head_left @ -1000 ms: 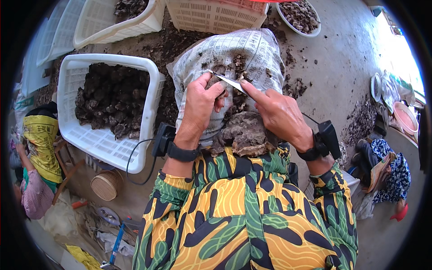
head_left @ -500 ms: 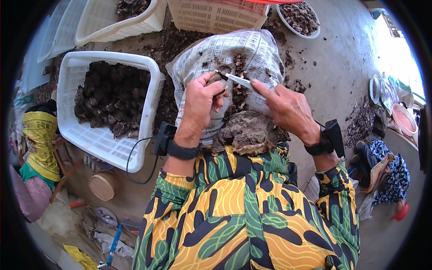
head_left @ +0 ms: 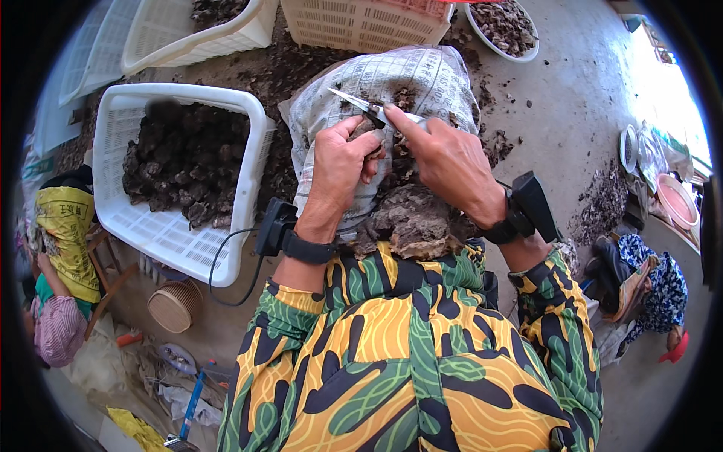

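Observation:
My left hand (head_left: 340,160) closes its fingers round a small dark brown lump (head_left: 359,129), mostly hidden by the fingers; its kind is unclear. A knife (head_left: 351,99) with a narrow pale blade is in my right hand (head_left: 456,164), pointing up and left past the lump, forefinger stretched along it. Both hands work above a stuffed white woven sack (head_left: 316,98) strewn with dark scraps. Between my forearms, a larger rough grey-brown mass (head_left: 418,218) rests against the sack's near side, by my lap.
At left stands a white plastic basket (head_left: 260,151) of dark lumps. Further crates (head_left: 331,30) stand at the back, beside a round basin (head_left: 533,53) of brown pieces. A wicker basket (head_left: 172,305) sits lower left. Other people (head_left: 655,286) are at both sides. Scraps litter the floor.
My right hand has moved left and closer to my left hand. The knife blade now reaches beyond the lump, up and left. My left hand has barely moved.

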Action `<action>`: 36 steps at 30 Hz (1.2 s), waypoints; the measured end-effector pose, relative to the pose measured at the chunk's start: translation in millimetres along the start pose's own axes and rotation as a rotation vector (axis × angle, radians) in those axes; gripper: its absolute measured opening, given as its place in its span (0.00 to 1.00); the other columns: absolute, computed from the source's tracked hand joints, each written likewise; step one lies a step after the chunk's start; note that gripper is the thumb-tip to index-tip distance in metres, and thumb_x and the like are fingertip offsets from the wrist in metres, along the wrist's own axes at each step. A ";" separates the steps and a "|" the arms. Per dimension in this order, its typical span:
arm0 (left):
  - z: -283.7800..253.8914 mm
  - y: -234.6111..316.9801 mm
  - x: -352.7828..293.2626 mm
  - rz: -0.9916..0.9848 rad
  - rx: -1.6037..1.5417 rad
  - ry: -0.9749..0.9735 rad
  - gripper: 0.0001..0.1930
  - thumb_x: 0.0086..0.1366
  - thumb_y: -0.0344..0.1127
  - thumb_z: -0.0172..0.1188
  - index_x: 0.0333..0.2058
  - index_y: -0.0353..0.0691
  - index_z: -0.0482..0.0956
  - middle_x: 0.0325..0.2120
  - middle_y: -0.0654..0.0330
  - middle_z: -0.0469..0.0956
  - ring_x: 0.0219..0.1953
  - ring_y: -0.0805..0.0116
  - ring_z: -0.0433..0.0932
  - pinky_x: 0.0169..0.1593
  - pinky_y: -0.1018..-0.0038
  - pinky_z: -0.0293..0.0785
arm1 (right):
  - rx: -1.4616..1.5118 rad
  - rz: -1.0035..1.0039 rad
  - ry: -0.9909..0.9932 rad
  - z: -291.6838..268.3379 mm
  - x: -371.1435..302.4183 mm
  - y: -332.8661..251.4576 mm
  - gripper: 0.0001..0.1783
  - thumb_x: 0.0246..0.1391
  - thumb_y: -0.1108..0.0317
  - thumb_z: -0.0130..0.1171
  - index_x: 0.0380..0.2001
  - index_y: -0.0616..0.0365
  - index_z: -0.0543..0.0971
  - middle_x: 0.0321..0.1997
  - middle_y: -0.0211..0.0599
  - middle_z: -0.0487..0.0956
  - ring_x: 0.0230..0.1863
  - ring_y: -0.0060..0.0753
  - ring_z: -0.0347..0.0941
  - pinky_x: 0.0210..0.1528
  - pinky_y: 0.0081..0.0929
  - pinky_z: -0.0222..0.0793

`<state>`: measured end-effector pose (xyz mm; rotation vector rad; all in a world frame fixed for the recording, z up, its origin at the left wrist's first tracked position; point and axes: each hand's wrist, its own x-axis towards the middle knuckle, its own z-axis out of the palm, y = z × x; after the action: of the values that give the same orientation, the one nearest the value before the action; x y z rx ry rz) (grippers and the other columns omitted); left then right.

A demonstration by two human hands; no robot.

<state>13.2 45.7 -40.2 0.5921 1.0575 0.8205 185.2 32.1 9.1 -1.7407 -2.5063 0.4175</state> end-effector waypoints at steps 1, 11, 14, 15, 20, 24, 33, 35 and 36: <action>0.2 -0.2 -0.2 0.003 0.003 0.000 0.12 0.59 0.29 0.56 0.40 0.30 0.77 0.18 0.64 0.75 0.13 0.83 0.66 0.14 0.83 0.60 | -0.008 -0.004 0.007 1.2 3.3 -2.1 0.31 0.52 0.74 0.53 0.61 0.43 0.67 0.25 0.42 0.72 0.22 0.44 0.70 0.24 0.38 0.66; 5.1 -3.5 -8.5 0.092 0.101 0.069 0.14 0.58 0.32 0.57 0.40 0.29 0.78 0.17 0.65 0.74 0.14 0.82 0.68 0.16 0.82 0.62 | 0.152 -0.059 -0.077 -13.8 -15.7 30.0 0.30 0.56 0.70 0.53 0.63 0.43 0.65 0.25 0.45 0.73 0.24 0.46 0.72 0.26 0.39 0.67; 4.1 -10.7 -6.4 0.197 0.226 0.131 0.17 0.57 0.32 0.57 0.43 0.26 0.77 0.19 0.60 0.76 0.18 0.77 0.72 0.23 0.79 0.69 | 0.283 -0.085 -0.146 -20.7 -35.4 34.5 0.31 0.55 0.72 0.54 0.63 0.41 0.65 0.27 0.46 0.75 0.28 0.50 0.74 0.31 0.40 0.69; 4.5 -17.3 -3.4 0.274 0.310 0.177 0.18 0.57 0.32 0.57 0.44 0.26 0.77 0.21 0.57 0.78 0.20 0.74 0.75 0.26 0.77 0.71 | 0.335 -0.078 -0.139 -18.7 -39.7 37.2 0.31 0.55 0.72 0.54 0.63 0.41 0.65 0.29 0.47 0.76 0.30 0.51 0.74 0.33 0.40 0.70; 9.0 -21.8 -3.4 0.399 0.532 0.245 0.21 0.56 0.31 0.58 0.47 0.24 0.75 0.28 0.44 0.81 0.32 0.62 0.83 0.37 0.72 0.75 | 0.505 -0.046 -0.164 -16.0 -40.1 38.2 0.31 0.54 0.74 0.53 0.62 0.43 0.65 0.40 0.51 0.79 0.39 0.54 0.76 0.42 0.41 0.72; 11.8 -22.1 -5.2 0.433 0.581 0.269 0.20 0.57 0.31 0.58 0.47 0.25 0.75 0.29 0.43 0.81 0.31 0.60 0.83 0.36 0.71 0.75 | 0.498 -0.040 -0.162 -17.5 -37.5 35.7 0.30 0.55 0.73 0.53 0.62 0.42 0.66 0.39 0.51 0.79 0.39 0.54 0.76 0.41 0.41 0.72; 17.4 -18.2 -3.5 0.454 0.629 0.293 0.10 0.57 0.30 0.58 0.36 0.30 0.77 0.22 0.45 0.77 0.23 0.51 0.79 0.28 0.66 0.72 | 0.066 0.102 -0.136 -22.1 -31.8 2.9 0.32 0.53 0.73 0.54 0.63 0.39 0.66 0.26 0.43 0.74 0.26 0.46 0.73 0.28 0.39 0.69; 17.5 -19.1 -2.0 0.471 0.644 0.302 0.09 0.57 0.30 0.58 0.35 0.31 0.77 0.22 0.45 0.77 0.23 0.50 0.79 0.28 0.66 0.72 | 0.035 0.109 -0.117 -19.6 -28.6 -1.2 0.32 0.53 0.73 0.54 0.62 0.39 0.66 0.26 0.43 0.73 0.25 0.46 0.72 0.27 0.39 0.69; 16.5 -21.8 -0.8 0.479 0.662 0.312 0.09 0.57 0.30 0.58 0.35 0.31 0.77 0.22 0.45 0.78 0.23 0.50 0.79 0.28 0.65 0.72 | 0.013 0.111 -0.107 -17.8 -27.1 -3.4 0.32 0.53 0.73 0.54 0.62 0.39 0.66 0.26 0.42 0.73 0.25 0.46 0.72 0.27 0.39 0.69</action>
<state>34.7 31.8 -50.0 1.3461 1.5166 0.9934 195.4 9.2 29.9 -1.9083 -2.4779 0.5474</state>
